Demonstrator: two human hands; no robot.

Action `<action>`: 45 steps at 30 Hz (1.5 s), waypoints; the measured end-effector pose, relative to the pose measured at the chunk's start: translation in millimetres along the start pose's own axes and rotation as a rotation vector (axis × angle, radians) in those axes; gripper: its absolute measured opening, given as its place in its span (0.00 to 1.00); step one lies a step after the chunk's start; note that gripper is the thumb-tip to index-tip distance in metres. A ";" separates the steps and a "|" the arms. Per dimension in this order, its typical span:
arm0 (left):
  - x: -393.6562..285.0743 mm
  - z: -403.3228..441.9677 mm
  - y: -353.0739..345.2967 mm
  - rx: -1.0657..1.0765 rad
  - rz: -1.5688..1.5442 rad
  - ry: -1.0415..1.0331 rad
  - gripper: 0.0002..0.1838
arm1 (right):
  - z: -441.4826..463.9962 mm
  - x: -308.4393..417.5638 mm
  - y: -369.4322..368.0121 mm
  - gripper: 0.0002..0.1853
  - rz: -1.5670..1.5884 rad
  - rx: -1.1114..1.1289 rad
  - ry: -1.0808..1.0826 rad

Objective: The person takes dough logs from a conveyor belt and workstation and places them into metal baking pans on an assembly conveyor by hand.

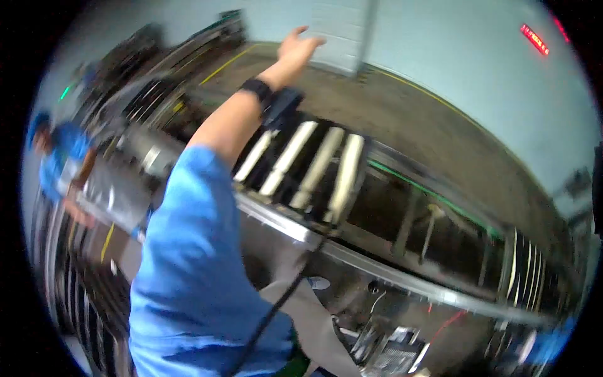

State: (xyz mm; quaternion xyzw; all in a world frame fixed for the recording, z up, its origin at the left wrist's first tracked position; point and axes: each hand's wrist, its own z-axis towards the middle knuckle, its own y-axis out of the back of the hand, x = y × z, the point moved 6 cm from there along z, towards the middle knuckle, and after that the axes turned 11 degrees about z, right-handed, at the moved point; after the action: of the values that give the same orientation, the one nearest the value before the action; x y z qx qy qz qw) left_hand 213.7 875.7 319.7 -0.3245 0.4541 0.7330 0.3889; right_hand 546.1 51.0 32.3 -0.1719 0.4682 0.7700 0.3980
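My left hand (298, 51) is stretched out at the top of the head view, past the conveyor frame. Its fingers are apart, and nothing shows in them. A black wristband (256, 89) is on the wrist, below which my blue sleeve (188, 245) begins. Just under the forearm sits a dark box-like object (284, 108), blurred; whether the arm touches it I cannot tell. Beneath lie several pale rollers or bars (345, 173) set across the conveyor (402, 276). My right hand is out of view.
At left, a person in blue (66, 147) stands by a silvery wrapped bulk (116, 195). Metal parts (396, 352) and a red cable (449, 323) lie low at right. More slatted rollers (527, 270) sit at the conveyor's right end. A wall (452, 63) with a red display (534, 39) stands behind.
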 end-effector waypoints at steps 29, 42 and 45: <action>-106.7 -975.1 -153.2 2.292 -0.327 -1.802 0.32 | -253.2 382.0 478.2 0.39 -0.783 -0.295 -2.861; -73.0 -989.3 -140.2 1.919 -0.202 -2.119 0.34 | -291.7 271.8 508.9 0.65 -0.292 0.885 -2.690; -71.6 -971.5 -142.6 1.908 -0.142 -2.066 0.34 | -294.3 252.2 504.1 0.67 -0.092 0.904 -2.815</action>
State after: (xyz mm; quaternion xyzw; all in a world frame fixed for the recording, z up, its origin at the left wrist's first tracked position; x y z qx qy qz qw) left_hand 490.8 4.6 -46.2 0.7155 0.2659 0.0306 0.6453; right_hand -33.1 -210.9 18.1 0.8205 -0.1051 0.0788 0.5563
